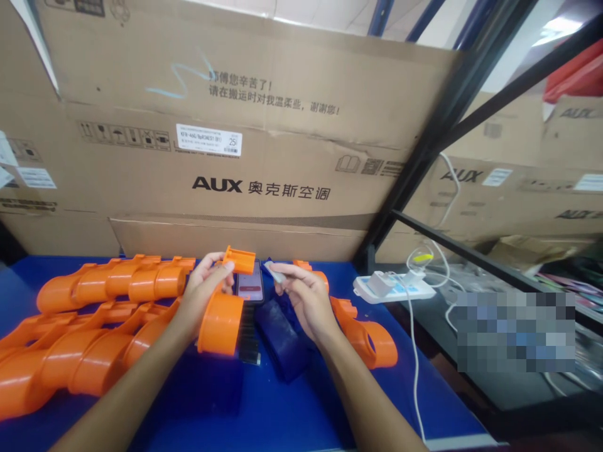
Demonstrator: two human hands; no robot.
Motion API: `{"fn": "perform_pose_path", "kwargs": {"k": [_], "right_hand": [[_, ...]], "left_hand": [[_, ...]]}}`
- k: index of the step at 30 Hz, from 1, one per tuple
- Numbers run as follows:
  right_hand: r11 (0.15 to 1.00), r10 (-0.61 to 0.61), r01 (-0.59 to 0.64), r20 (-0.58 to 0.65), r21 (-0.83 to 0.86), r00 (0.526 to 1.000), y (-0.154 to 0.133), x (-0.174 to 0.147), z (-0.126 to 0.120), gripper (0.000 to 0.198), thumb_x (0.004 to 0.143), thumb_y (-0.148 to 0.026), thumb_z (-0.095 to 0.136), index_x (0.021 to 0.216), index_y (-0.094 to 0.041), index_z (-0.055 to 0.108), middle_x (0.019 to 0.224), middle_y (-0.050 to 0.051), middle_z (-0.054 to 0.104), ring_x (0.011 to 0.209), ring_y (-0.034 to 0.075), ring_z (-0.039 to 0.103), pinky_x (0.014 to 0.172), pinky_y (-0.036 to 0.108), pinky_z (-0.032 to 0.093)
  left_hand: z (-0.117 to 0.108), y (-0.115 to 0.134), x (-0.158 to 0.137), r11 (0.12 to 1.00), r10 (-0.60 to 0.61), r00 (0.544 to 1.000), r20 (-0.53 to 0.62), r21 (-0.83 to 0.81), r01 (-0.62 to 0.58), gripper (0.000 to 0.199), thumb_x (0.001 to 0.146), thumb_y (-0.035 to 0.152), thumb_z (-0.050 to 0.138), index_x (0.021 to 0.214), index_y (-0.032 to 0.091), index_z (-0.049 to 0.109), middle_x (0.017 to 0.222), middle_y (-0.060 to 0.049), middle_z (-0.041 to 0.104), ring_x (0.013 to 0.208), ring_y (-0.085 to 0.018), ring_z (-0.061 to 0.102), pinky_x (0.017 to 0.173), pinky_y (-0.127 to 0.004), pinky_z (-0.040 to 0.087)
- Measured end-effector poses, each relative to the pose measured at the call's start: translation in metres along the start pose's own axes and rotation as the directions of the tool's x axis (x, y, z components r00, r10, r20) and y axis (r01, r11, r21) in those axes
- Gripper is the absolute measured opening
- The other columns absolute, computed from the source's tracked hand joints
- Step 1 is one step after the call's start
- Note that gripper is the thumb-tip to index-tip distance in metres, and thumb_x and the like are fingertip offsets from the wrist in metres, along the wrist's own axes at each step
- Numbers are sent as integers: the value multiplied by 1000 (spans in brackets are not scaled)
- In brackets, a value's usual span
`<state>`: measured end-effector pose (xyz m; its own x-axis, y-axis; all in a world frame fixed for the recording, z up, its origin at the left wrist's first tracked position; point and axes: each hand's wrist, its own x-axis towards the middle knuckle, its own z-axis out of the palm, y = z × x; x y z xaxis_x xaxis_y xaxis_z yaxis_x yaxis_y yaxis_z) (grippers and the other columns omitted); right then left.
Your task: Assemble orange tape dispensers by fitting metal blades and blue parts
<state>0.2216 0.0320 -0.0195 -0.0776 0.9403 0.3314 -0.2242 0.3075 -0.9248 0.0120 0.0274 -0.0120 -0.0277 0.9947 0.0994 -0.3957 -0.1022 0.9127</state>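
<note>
My left hand [207, 281] is closed around an orange plastic part [221, 323] with a wide ring-shaped lower end and a flanged top. It is held upright above the blue tabletop [198, 392]. Between the thumb and fingers of my right hand [305, 300] is a small flat whitish piece [274, 274], too small to identify. The two hands are apart, with a phone [249, 282] lying behind and between them. Below my right hand lies a dark blue bundle [282, 339], and black strips [249, 336] lie beside it.
Rows of similar orange parts [98, 282] cover the table's left side. Several more orange parts [370, 342] lie at the right. A white power strip [394, 285] with trailing cables sits at the right edge. Behind stand a large cardboard box [264, 157] and a black metal frame [424, 144].
</note>
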Motion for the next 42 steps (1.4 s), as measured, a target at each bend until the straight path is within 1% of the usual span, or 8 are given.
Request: {"fn": "perform_pose_path", "kwargs": {"k": [4, 9, 13, 20, 24, 30, 38, 42], "right_hand": [[1000, -21, 22, -56, 20, 998, -5, -1, 5, 32, 78, -27, 78, 110, -24, 78, 86, 2, 74, 68, 14, 57, 70, 30, 49], [995, -62, 51, -127, -87, 990, -7, -2, 7, 21, 87, -40, 75, 92, -19, 76, 61, -2, 61, 53, 11, 52, 52, 25, 41], [999, -38, 40, -144, 14, 989, -7, -4, 9, 24, 89, -43, 74, 89, -21, 65, 59, -5, 60, 45, 10, 52, 41, 22, 38], [993, -27, 38, -98, 114, 995, -7, -4, 15, 29, 87, -41, 76, 101, -23, 59, 79, 1, 72, 65, 16, 69, 51, 24, 52], [994, -28, 39, -115, 102, 993, -6, -3, 14, 27, 88, -43, 75, 99, -22, 61, 84, 3, 74, 67, 16, 68, 54, 25, 52], [998, -25, 31, -103, 56, 994, -3, -1, 9, 22, 90, -41, 72, 92, -21, 64, 87, 5, 76, 67, 14, 65, 58, 25, 52], [998, -52, 50, -56, -45, 997, -2, 0, 4, 21, 93, -40, 69, 90, -20, 65, 88, 5, 77, 67, 14, 64, 63, 26, 52], [982, -108, 102, -24, -160, 994, -9, -1, 2, 21, 94, -40, 67, 92, -20, 67, 85, 5, 76, 69, 15, 65, 65, 28, 51]], "left_hand": [[6, -2, -5, 999, -39, 998, 45, 32, 38, 39, 77, 43, 81, 102, 22, 61, 74, 1, 67, 49, -9, 57, 49, -20, 43], [7, -4, -5, 997, -61, 997, 50, 53, 59, 44, 74, 46, 82, 103, 22, 59, 74, 0, 69, 49, -11, 59, 50, -21, 45], [6, -4, -5, 996, -77, 996, 49, 39, 75, 45, 74, 47, 82, 105, 21, 60, 74, 0, 69, 49, -12, 61, 48, -20, 44], [11, 0, -13, 995, -96, 991, 90, -1, 96, 55, 77, 46, 81, 121, 22, 59, 77, -2, 71, 52, -13, 63, 51, -22, 47], [14, -1, -15, 998, -59, 993, 99, 8, 59, 56, 77, 44, 82, 122, 20, 59, 78, -3, 72, 56, -13, 64, 54, -22, 48], [10, -6, -10, 995, -92, 989, 114, 59, 86, 64, 75, 47, 83, 126, 20, 55, 79, -4, 72, 53, -14, 63, 50, -21, 46], [11, -5, -10, 992, -20, 990, 136, 130, 2, 62, 84, 49, 74, 133, 17, 54, 83, -6, 73, 54, -11, 62, 52, -20, 47], [9, -4, -8, 983, 18, 991, 129, 178, -41, 61, 85, 47, 73, 134, 15, 56, 79, -5, 74, 52, -10, 60, 51, -19, 46]]}}
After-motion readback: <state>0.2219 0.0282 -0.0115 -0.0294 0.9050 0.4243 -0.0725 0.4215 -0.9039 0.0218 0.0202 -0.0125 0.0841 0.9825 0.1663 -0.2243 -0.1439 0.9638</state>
